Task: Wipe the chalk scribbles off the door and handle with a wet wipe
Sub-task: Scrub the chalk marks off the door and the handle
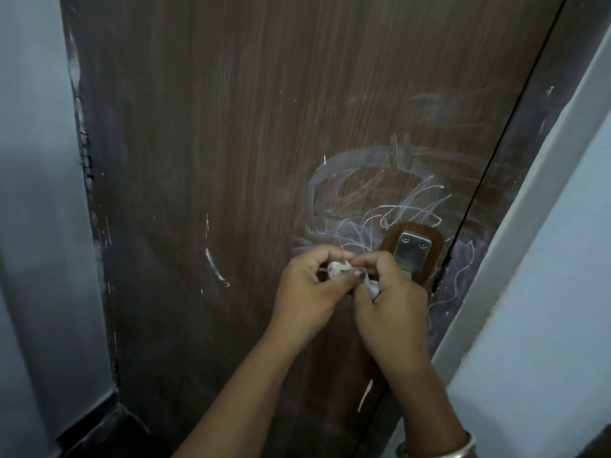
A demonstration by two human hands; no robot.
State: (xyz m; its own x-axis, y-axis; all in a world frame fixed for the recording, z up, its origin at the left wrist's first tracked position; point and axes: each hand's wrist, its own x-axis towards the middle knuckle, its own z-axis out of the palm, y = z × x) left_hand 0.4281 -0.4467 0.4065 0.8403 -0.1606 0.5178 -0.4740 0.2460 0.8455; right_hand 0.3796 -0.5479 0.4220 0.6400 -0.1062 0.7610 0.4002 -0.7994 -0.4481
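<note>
Left hand [307, 292] and right hand [393, 302] both pinch bunched wet wipe [338, 268] between them, just left of handle [411, 256]; long axis left-right.

- Left of me: pale grey-blue painted wall [33, 160], matte, darker toward the bottom.
- Ragged chipped paint edge [81, 133] on its right side, with dark marks down the line.
- Right of me: pale blue painted wall [545, 325], brighter than the left one.
- Light grey flat trim strip [529, 206] runs along that wall's inner edge, diagonal in my view.
- Bottom left: dark skirting band [96, 421] at the left wall's foot.
- Light is dim and cool.
</note>
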